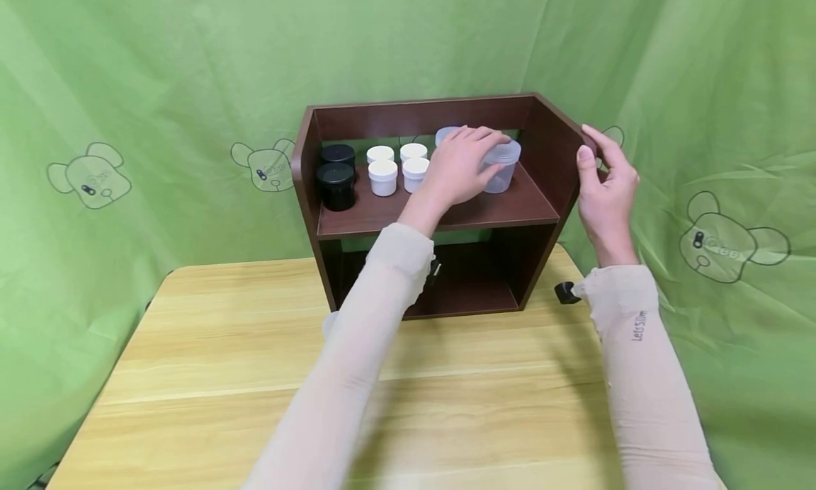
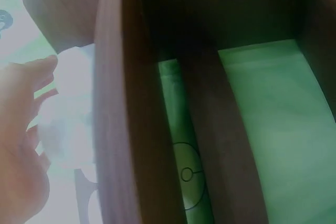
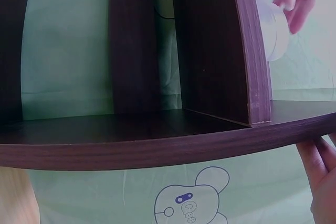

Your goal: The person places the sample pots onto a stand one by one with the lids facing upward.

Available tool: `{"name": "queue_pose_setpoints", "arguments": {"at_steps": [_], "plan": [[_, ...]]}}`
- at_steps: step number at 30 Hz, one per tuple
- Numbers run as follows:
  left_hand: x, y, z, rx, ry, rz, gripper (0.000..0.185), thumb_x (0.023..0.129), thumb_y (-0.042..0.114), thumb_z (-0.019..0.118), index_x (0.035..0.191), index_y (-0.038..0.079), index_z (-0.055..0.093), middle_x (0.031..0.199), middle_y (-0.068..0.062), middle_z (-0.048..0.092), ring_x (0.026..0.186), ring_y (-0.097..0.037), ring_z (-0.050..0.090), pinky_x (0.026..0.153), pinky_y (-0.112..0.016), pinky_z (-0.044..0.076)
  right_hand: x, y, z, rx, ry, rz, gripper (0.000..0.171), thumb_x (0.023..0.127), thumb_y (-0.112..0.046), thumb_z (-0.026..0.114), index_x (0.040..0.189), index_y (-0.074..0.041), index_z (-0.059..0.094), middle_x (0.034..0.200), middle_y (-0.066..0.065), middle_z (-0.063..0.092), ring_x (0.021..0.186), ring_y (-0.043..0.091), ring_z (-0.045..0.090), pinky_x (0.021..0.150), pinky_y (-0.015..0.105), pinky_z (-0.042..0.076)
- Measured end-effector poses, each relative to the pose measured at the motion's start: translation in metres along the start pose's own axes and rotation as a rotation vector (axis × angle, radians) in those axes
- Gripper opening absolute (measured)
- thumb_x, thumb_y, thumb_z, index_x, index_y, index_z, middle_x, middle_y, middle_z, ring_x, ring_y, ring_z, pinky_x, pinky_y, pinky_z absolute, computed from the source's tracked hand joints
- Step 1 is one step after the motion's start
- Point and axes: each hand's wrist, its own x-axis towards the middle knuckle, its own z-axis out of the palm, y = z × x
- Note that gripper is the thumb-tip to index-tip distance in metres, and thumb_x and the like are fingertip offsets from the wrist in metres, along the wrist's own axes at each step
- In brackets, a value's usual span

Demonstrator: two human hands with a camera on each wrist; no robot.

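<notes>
A dark brown two-tier wooden shelf [image 1: 433, 217] stands on the table. On its upper tier are a pair of black jars [image 1: 336, 189], several small white jars [image 1: 383, 180] and clear plastic jars [image 1: 499, 178] at the right. My left hand [image 1: 459, 166] reaches over the clear ones, its thumb and a finger at the lid of the front right jar; it hides part of that group. Translucent jars [image 2: 71, 124] show beside its fingers in the left wrist view. My right hand [image 1: 608, 196] grips the shelf's right side panel, thumb at the front edge.
A light wood-grain table [image 1: 223, 377] extends in front of the shelf. A small black object [image 1: 566, 292] lies right of the shelf, and a translucent piece [image 1: 329, 323] is partly hidden by the left forearm. Green curtain [image 1: 408, 44] with mouse drawings hangs behind and at both sides.
</notes>
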Motion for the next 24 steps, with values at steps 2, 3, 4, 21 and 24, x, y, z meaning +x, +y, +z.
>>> {"name": "queue_pose_setpoints", "arguments": {"at_steps": [2,3,4,21,24], "plan": [[-0.005,0.001,-0.004,-0.028,0.028,0.022,0.047,0.107,0.042,0.054,0.152,0.031,0.051,0.157,0.012,0.050,0.149,-0.009,0.041,0.132,-0.025,0.014,0.001,0.000,0.000,0.015,0.002,0.002,0.035,0.103,-0.015,0.064,0.137,-0.017,0.068,0.127,0.003,0.067,0.098,0.014,0.067,0.082,0.017,0.062],[-0.008,0.001,-0.006,-0.040,0.042,0.036,0.047,0.107,0.042,0.054,0.152,0.031,0.051,0.157,0.012,0.050,0.149,-0.009,0.041,0.132,-0.024,0.014,0.001,0.001,0.000,0.013,0.005,-0.001,0.035,0.103,-0.015,0.064,0.137,-0.016,0.068,0.127,0.003,0.067,0.098,0.014,0.067,0.081,0.016,0.062],[-0.011,0.001,-0.008,-0.053,0.055,0.049,0.046,0.107,0.042,0.054,0.151,0.031,0.052,0.157,0.012,0.050,0.149,-0.009,0.041,0.131,-0.024,0.014,0.001,0.001,-0.001,0.020,0.007,-0.002,0.034,0.102,-0.015,0.064,0.137,-0.016,0.068,0.126,0.003,0.067,0.097,0.014,0.068,0.081,0.017,0.063],[-0.129,-0.021,-0.010,-0.183,0.325,0.283,0.043,0.100,0.031,0.069,0.142,0.020,0.065,0.145,0.001,0.063,0.133,-0.020,0.056,0.121,-0.034,0.038,-0.001,0.000,-0.004,-0.098,-0.028,0.024,0.037,0.105,-0.022,0.061,0.141,-0.021,0.065,0.132,0.001,0.065,0.101,0.011,0.065,0.084,0.013,0.060],[-0.153,-0.029,-0.002,-0.195,0.319,0.289,0.044,0.100,0.031,0.070,0.142,0.020,0.064,0.145,-0.001,0.063,0.134,-0.022,0.056,0.122,-0.038,0.040,0.000,0.002,-0.003,-0.047,-0.031,0.024,0.037,0.104,-0.022,0.062,0.141,-0.020,0.065,0.132,0.002,0.065,0.101,0.013,0.066,0.084,0.015,0.061]]}}
